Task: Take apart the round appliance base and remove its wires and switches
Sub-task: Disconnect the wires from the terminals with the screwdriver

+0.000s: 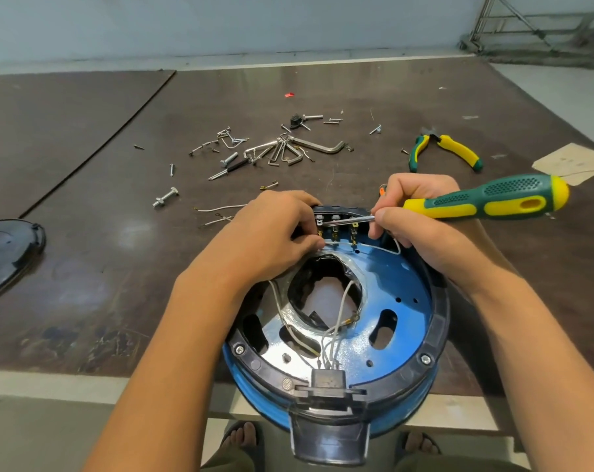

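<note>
Left hand point(271, 240) curled, pinching a white wire point(374, 245) at the switch block point(336, 226) on the far rim of the base point(404, 321), which sits at the near table point(118, 267) edge. Right hand point(425, 229) grips the screwdriver point(493, 202), tip on the terminals. I read this as the wire-disconnect step. Next needs a gentle pry, then a pull.

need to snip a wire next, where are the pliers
In the head view the green-and-yellow pliers lie on the table beyond the right hand, right of the hex keys.

screws point(241, 148) and pliers point(445, 149) crowd far tabletop
</note>
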The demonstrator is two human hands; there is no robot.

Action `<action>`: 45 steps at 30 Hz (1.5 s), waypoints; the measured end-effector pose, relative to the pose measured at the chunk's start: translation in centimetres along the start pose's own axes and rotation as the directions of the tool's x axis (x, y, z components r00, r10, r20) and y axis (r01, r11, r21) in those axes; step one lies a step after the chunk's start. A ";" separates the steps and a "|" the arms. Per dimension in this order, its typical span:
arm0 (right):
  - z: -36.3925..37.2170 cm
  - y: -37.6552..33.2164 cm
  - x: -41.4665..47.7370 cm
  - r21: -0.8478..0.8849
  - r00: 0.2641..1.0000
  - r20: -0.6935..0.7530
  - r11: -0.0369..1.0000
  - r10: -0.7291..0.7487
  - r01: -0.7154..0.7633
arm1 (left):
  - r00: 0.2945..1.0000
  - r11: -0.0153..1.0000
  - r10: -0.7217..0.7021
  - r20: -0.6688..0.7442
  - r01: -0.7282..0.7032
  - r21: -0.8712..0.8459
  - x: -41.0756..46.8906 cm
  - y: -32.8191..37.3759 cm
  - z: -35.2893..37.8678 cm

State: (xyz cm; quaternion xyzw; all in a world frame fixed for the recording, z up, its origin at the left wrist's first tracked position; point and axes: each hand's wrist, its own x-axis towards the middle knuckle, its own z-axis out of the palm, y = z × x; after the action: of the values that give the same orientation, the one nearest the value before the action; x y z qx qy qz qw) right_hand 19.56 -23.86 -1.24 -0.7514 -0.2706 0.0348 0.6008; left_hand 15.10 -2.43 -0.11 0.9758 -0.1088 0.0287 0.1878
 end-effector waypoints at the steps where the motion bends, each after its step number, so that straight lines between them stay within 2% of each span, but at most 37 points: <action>1: 0.1 -0.1 0.1 0.007 1.000 -0.015 1.000 0.013 -0.013 | 1.000 1.000 -0.001 0.003 0.001 -0.001 0.0 0.0 0.0; 6: 0.5 -0.6 0.3 0.010 0.993 -0.067 0.995 0.096 -0.095 | 1.000 1.000 0.005 0.017 -0.005 -0.010 0.2 0.0 -0.1; 11: 0.8 -0.9 0.2 0.050 0.984 -0.139 0.993 0.111 -0.105 | 1.000 1.000 -0.001 0.021 0.001 -0.006 0.2 -0.1 -0.1; 17: 0.8 -0.8 0.3 0.137 0.980 -0.136 0.982 0.145 -0.127 | 1.000 1.000 -0.004 0.021 0.004 -0.010 0.1 -0.1 -0.1; 28: 0.7 -0.5 0.5 0.173 0.979 -0.132 0.976 0.154 -0.131 | 1.000 1.000 -0.004 0.026 0.004 -0.020 0.0 0.2 -0.2; 34: 0.2 0.1 0.1 0.142 0.994 -0.097 0.989 0.058 -0.044 | 1.000 1.000 -0.011 0.024 0.011 -0.021 0.2 0.3 -0.2; 39: -0.3 0.2 -0.2 0.047 0.999 -0.004 0.998 -0.052 0.052 | 1.000 1.000 -0.005 0.028 0.006 -0.020 0.2 0.2 -0.2; 45: -0.2 0.3 -0.5 0.073 0.997 0.022 0.995 -0.071 0.069 | 1.000 1.000 0.002 0.020 -0.001 -0.026 0.1 0.1 -0.1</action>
State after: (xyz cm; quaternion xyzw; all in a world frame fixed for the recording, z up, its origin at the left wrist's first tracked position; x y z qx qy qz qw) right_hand 19.38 -24.33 -1.60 -0.7189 -0.3029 0.0327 0.6248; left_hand 15.21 -2.48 0.04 0.9734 -0.1116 0.0178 0.1992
